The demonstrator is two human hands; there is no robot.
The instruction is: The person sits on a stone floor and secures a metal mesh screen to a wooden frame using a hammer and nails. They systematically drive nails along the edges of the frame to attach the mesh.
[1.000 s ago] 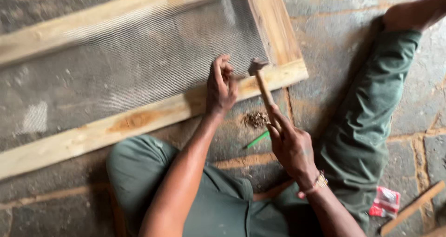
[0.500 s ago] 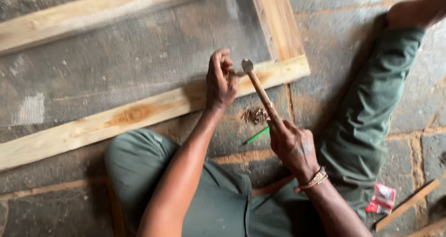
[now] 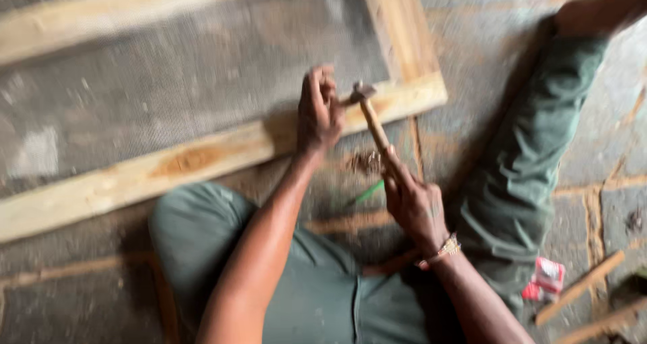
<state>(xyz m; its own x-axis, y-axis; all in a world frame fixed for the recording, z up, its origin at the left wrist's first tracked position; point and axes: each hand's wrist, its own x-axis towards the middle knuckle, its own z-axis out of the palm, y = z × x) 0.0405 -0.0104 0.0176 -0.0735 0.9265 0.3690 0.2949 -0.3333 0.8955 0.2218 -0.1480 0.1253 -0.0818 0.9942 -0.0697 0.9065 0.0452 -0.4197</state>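
Note:
A wooden frame [image 3: 202, 157] with grey mesh [image 3: 175, 81] stretched over it lies on the stone floor. My left hand [image 3: 317, 111] rests on the frame's near rail, fingers pinched together as if on a small nail, which blur hides. My right hand [image 3: 412, 202] grips the wooden handle of a hammer [image 3: 369, 111]. The hammer's metal head sits just right of my left fingers, over the rail. My legs in green trousers [image 3: 526, 175] spread on either side.
A small heap of nails [image 3: 367, 161] and a green stick-like item [image 3: 367, 193] lie on the floor between my hands. A red and white packet [image 3: 546, 278] and loose wooden strips [image 3: 583, 287] lie at the lower right.
The hammer head swung up and left, then came back down beside my left fingers. My left hand has stayed on the rail. The view is now blurred by motion.

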